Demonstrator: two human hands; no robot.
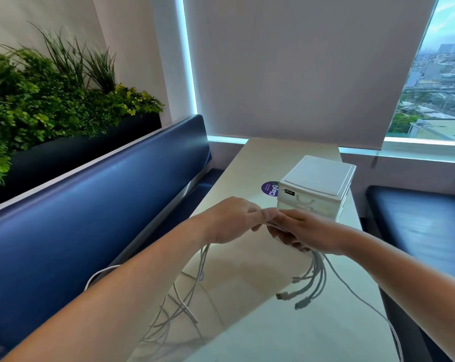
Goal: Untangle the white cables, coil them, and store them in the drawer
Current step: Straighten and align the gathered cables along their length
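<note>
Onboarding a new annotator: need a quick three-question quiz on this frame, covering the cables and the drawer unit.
1. True or false: every drawer of the white drawer unit is shut.
2. Of the left hand and right hand, which grips the white cables? A) left only B) right only C) both
3. What colour is the round sticker on the table beside the unit?
Key: 1 true; 2 C; 3 purple.
</note>
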